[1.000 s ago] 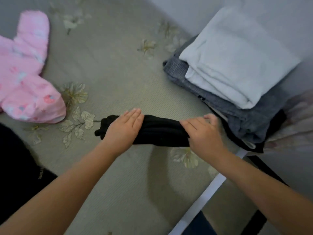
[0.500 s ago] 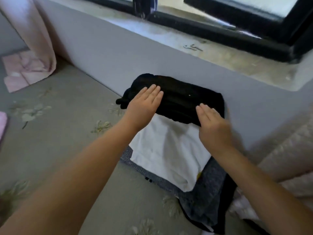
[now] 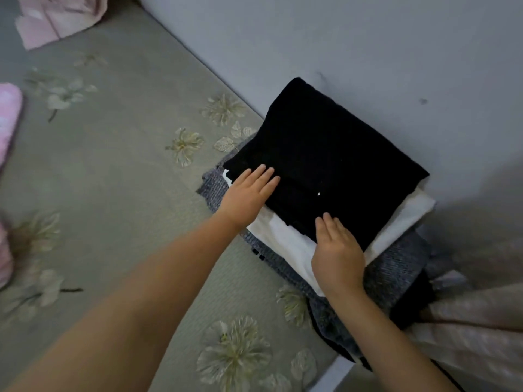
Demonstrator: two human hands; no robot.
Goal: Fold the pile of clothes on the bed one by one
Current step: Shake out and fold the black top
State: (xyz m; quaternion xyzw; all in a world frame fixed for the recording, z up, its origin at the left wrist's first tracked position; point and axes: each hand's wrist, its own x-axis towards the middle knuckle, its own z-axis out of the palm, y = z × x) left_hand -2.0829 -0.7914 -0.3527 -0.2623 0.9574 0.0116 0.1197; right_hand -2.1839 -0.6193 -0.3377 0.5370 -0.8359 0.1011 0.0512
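Since the stack of folded clothes [image 3: 396, 258] is sitting on the bed [image 3: 127, 193] tight against the wall [image 3: 339, 46] (probably keeping it out of the way), the black garment [image 3: 325, 154] is lying on top as a neat dark rectangle. The left hand [image 3: 246, 198] and right hand [image 3: 336, 250] are resting flat on its near edge, fingers straight, gripping nothing, likely pressing it smooth.

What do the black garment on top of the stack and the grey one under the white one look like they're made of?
Black garment: soft, matte, probably a fine knit; too dark to show the weave. Grey garment: chunky knit, likely wool or acrylic, with visible mottled loops.
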